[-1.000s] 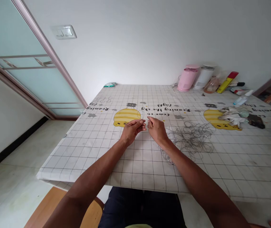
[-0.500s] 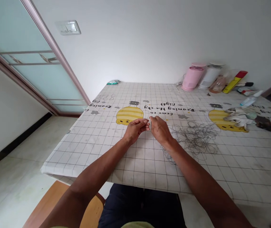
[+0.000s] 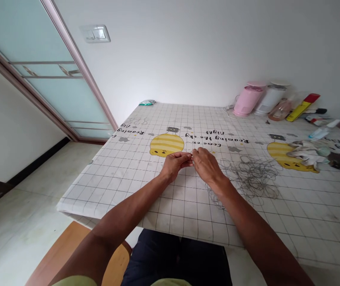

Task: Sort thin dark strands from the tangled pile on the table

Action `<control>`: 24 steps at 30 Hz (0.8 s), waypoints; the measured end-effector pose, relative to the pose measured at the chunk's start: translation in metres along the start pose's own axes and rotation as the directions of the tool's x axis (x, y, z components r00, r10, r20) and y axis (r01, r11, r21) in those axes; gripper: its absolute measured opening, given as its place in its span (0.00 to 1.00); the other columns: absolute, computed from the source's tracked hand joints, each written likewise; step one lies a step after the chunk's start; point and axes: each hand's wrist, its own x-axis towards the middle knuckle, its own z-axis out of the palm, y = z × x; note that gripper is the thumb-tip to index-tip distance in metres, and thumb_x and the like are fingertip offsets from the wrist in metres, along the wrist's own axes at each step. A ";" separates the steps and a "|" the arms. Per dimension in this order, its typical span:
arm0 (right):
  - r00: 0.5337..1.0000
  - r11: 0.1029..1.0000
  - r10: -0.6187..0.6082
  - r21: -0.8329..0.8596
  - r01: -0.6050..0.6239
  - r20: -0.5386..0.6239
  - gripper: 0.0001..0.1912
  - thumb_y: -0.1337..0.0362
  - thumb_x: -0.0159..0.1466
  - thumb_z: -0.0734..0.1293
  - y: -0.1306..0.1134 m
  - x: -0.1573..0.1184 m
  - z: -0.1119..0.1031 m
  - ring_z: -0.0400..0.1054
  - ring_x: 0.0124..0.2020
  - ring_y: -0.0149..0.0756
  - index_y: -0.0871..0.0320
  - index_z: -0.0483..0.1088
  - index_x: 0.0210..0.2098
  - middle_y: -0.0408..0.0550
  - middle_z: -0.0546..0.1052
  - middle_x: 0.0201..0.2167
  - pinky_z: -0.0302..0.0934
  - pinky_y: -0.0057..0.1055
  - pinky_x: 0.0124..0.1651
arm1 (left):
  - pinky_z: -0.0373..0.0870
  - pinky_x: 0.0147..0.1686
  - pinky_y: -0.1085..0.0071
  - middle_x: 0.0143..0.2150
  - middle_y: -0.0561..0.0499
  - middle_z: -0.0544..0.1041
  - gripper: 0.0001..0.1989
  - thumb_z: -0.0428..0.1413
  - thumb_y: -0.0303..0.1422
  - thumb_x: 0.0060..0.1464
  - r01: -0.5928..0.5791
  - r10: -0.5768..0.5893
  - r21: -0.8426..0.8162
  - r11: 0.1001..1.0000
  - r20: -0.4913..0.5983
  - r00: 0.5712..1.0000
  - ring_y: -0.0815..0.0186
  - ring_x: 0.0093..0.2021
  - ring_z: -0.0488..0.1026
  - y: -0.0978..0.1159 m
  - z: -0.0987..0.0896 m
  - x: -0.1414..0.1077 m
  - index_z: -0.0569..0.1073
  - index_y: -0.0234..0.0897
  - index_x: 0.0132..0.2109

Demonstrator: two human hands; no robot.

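My left hand (image 3: 176, 163) is closed in a pinch, thumb against the fingers, over the printed yellow balloon on the tablecloth (image 3: 122, 171). My right hand (image 3: 206, 163) is closed too, its fingertips meeting those of the left. What sits between the fingertips is too small and thin to make out. Just right of my right hand lies a loose tangle of thin grey wire-like strands (image 3: 251, 174). Part of that tangle runs under my right forearm. A few more thin strands (image 3: 138, 121) lie at the far left of the table.
Along the back right stand a pink cylinder (image 3: 249, 100), a white cylinder (image 3: 271, 99), a pinkish bottle (image 3: 280, 110) and a yellow-red box (image 3: 303, 108). Nearer are a clear bottle (image 3: 323, 130) and a crumpled cloth (image 3: 308, 154). A green packet (image 3: 147, 102) lies at the back left corner.
The whole view has shifted slightly, so the table and its things appear farther right. My fingertips have come closer together; both hands remain pinched.
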 end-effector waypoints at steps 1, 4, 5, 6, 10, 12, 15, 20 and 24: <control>1.000 1.000 0.010 -0.003 -0.010 0.010 0.13 0.78 0.73 0.60 -0.001 0.000 -0.001 0.70 0.41 0.48 0.65 0.76 0.45 0.63 0.77 0.42 0.59 0.37 0.37 | 0.82 0.48 0.57 0.38 0.41 0.85 0.17 0.77 0.38 0.48 -0.004 0.004 -0.002 1.000 -0.018 1.000 0.62 0.36 0.82 -0.001 0.000 0.000 0.86 0.29 0.40; 0.997 0.998 0.057 -0.009 -0.057 0.053 0.13 0.78 0.73 0.60 -0.005 0.002 -0.004 0.72 0.41 0.49 0.66 0.77 0.45 0.63 0.77 0.41 0.60 0.38 0.39 | 0.82 0.49 0.56 0.37 0.41 0.85 0.16 0.77 0.37 0.49 -0.019 0.018 -0.005 1.000 -0.057 0.998 0.62 0.35 0.82 -0.004 0.001 0.001 0.86 0.29 0.39; 0.995 0.997 0.075 -0.012 -0.074 0.070 0.13 0.78 0.73 0.60 -0.006 0.002 -0.006 0.72 0.42 0.49 0.67 0.77 0.45 0.64 0.77 0.41 0.60 0.38 0.39 | 0.82 0.49 0.56 0.37 0.41 0.85 0.16 0.77 0.37 0.49 -0.021 0.021 -0.001 1.000 -0.058 0.998 0.62 0.35 0.82 -0.005 0.002 0.000 0.86 0.29 0.39; 0.992 0.996 0.090 -0.017 -0.089 0.087 0.13 0.78 0.73 0.61 -0.007 0.002 -0.007 0.73 0.42 0.49 0.67 0.77 0.45 0.64 0.77 0.41 0.60 0.38 0.39 | 0.82 0.49 0.56 0.37 0.41 0.85 0.16 0.76 0.37 0.49 -0.021 0.022 0.005 1.000 -0.052 0.998 0.62 0.35 0.82 -0.006 0.002 0.000 0.86 0.29 0.39; 0.986 0.995 0.104 -0.016 -0.103 0.129 0.12 0.78 0.72 0.62 -0.006 0.002 -0.007 0.73 0.42 0.48 0.66 0.77 0.44 0.63 0.77 0.42 0.59 0.37 0.39 | 0.82 0.49 0.55 0.37 0.40 0.85 0.16 0.76 0.37 0.49 -0.010 0.011 0.037 0.999 -0.014 1.000 0.60 0.37 0.82 -0.005 0.004 -0.003 0.86 0.29 0.39; 0.989 0.996 0.082 0.008 -0.084 0.120 0.12 0.78 0.72 0.61 -0.002 0.001 -0.004 0.73 0.41 0.46 0.65 0.77 0.43 0.61 0.77 0.41 0.58 0.36 0.39 | 0.83 0.48 0.56 0.37 0.41 0.84 0.15 0.76 0.36 0.48 0.010 -0.008 0.050 0.999 -0.032 0.999 0.60 0.36 0.82 -0.004 0.003 -0.003 0.86 0.28 0.38; 0.996 0.995 0.041 0.088 -0.047 0.074 0.12 0.76 0.74 0.60 0.007 0.002 0.003 0.70 0.38 0.42 0.62 0.75 0.42 0.56 0.76 0.39 0.56 0.34 0.37 | 0.83 0.47 0.57 0.35 0.41 0.84 0.14 0.76 0.34 0.48 0.033 -0.028 0.055 0.998 -0.091 0.995 0.62 0.34 0.81 0.000 0.003 -0.003 0.85 0.28 0.37; 0.997 0.926 -0.001 0.376 0.032 -0.083 0.14 0.68 0.77 0.59 0.022 0.008 0.014 0.70 0.35 0.40 0.59 0.75 0.40 0.54 0.77 0.38 0.59 0.34 0.39 | 0.84 0.46 0.59 0.36 0.41 0.84 0.12 0.76 0.33 0.48 0.005 0.002 0.048 0.999 -0.141 0.990 0.62 0.36 0.81 0.006 0.004 -0.004 0.85 0.29 0.36; 0.987 0.778 0.099 0.628 0.003 -0.127 0.13 0.62 0.76 0.61 0.026 0.010 0.016 0.75 0.35 0.41 0.57 0.77 0.43 0.52 0.81 0.37 0.64 0.35 0.41 | 0.84 0.47 0.58 0.35 0.42 0.84 0.12 0.75 0.34 0.49 -0.020 0.029 0.052 0.998 -0.185 0.982 0.63 0.35 0.81 0.009 0.005 -0.004 0.85 0.29 0.36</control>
